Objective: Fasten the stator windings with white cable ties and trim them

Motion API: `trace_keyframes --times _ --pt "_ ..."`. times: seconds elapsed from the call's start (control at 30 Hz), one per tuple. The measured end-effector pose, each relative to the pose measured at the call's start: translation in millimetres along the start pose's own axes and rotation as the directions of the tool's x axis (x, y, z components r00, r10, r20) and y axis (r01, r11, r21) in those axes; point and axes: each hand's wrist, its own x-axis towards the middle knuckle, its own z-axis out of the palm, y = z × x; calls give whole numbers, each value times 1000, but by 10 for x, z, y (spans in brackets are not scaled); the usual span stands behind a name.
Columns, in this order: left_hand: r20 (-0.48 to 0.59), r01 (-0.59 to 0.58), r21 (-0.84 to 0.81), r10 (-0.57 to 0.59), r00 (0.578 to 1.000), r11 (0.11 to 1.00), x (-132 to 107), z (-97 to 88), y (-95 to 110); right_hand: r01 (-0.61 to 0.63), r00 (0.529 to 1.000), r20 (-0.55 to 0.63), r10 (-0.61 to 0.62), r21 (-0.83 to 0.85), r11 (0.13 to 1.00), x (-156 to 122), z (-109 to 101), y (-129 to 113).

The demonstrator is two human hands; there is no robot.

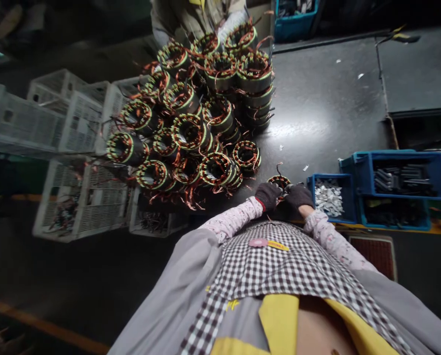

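Note:
A motor stator (278, 180) with copper windings sits at the table's front edge, right before my body. My left hand (268, 196), in a dark knit glove with a red cuff, is closed on its left side. On the other side my right hand (299, 196), also gloved, has its fingers curled in at the ring's right edge. What those fingertips pinch is too small and dark to make out. One copper lead rises from the far side of the ring.
Many stators (189, 132) stand stacked on the left of the table (309, 98), loose wires sticking out. To the right are a blue bin (348, 197) of white pieces and a blue bin (440, 175) of dark parts. White crates (82, 118) stand left. Another person (191, 19) is across the table.

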Motion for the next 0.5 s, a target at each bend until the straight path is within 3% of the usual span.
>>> trace_keyframes --times 0.2,0.4,0.5 --pt "68 62 13 -63 996 998 74 -14 44 38 999 -6 -38 123 992 85 125 162" --pt "-34 45 -44 -47 998 998 -27 5 -6 132 960 -267 -87 157 979 59 312 234" --pt "-67 29 -60 -33 997 998 -125 31 -55 191 940 -312 -137 147 971 68 327 224"
